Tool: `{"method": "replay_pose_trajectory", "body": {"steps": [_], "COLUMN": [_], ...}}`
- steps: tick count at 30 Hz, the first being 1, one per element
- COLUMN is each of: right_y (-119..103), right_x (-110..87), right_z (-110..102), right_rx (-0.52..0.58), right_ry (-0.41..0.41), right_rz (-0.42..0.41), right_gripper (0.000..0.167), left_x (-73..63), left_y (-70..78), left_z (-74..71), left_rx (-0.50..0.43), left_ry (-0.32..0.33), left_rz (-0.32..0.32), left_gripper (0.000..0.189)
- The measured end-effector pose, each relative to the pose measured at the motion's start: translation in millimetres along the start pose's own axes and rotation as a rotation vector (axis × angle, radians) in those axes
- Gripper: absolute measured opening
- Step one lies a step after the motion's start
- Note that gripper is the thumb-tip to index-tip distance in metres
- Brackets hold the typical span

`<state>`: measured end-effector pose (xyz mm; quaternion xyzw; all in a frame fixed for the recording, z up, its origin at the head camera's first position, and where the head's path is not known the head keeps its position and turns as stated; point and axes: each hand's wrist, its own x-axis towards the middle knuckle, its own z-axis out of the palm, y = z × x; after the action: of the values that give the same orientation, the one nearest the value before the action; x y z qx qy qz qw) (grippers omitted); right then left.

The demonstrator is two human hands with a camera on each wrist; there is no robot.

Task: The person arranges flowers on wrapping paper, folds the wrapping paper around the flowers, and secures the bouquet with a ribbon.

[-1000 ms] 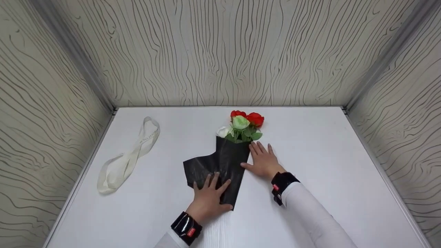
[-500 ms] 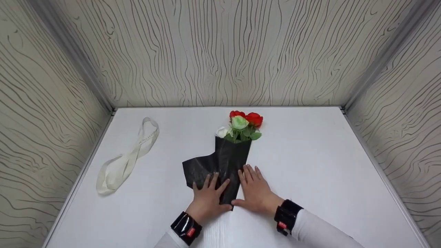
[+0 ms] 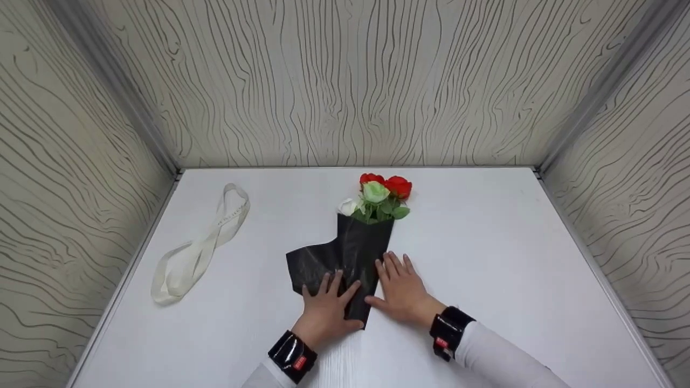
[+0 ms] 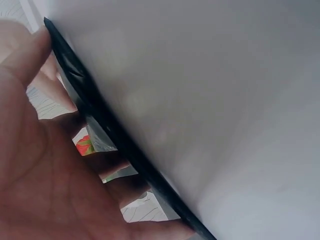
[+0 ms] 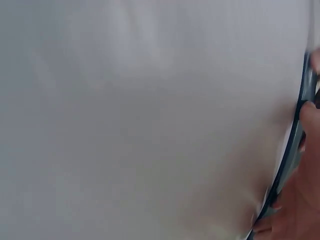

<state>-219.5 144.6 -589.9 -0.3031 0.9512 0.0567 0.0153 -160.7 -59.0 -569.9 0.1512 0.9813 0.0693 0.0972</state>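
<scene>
White tabletop (image 3: 512, 242) is supporting a looped cream ribbon (image 3: 205, 252), lying at left; black wrapping paper (image 3: 365, 245), enclosing flowers (image 3: 375, 192), is lying near centre.

black folded paper-like wrapping sheet (image 3: 364, 240): smooth, low sheen, faint creases | red, green and white round cloth-like blooms (image 3: 375, 192): matt | long cream cloth ribbon (image 3: 208, 243): flat, smooth | white flat bench (image 3: 485, 231): smooth, slightly glossy | wood-grain-patterned pale wall panels (image 3: 345, 86): matt | black plastic-looking wrist straps (image 3: 291, 355): glossy | white cloth sleeves (image 3: 504, 353): matt
</scene>
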Motion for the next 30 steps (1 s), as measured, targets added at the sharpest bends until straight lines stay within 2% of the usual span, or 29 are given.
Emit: {"method": "replay_pose_trajectory", "body": {"steps": [4,9,12,15,20,25,27,30], "right_y": [20,43,50,47,18,-27,-44,-64], "right_x": [18.5,39.4,47.9,49.7,36.4,12.4,3.6,-5.1], "right_z": [2,0,-1,0,-6,-21,-26,-28], "right_rx": [0.022,0.063,0.072,0.084,0.082,0.032,0.022,0.023], "right_ry": [0.001,-0.040,-0.054,-0.036,0.065,0.190,0.215,0.215], "right_rz": [0.065,0.144,0.177,0.191,0.169,0.074,0.039,0.017], "right_gripper": [0.089,0.088,0.088,0.086,0.081,0.070,0.065,0.059], "left_x": [0.8,0.7,0.9,1.3,1.8,4.5,5.9,5.4], "left_y": [1.0,1.1,0.5,-0.5,-6.6,-17.8,-21.0,-22.6], "left_z": [-0.1,0.1,0.3,0.3,-3.1,-11.5,-13.6,-14.3], "left_rx": [0.001,-0.005,-0.010,-0.016,-0.057,-0.194,-0.232,-0.226], "left_ry": [-0.006,-0.003,-0.005,-0.010,-0.007,0.004,0.028,0.071], "left_rz": [0.005,0.012,0.009,0.006,0.031,0.046,0.054,0.071], "left_gripper": [0.082,0.082,0.082,0.083,0.082,0.085,0.083,0.071]}}
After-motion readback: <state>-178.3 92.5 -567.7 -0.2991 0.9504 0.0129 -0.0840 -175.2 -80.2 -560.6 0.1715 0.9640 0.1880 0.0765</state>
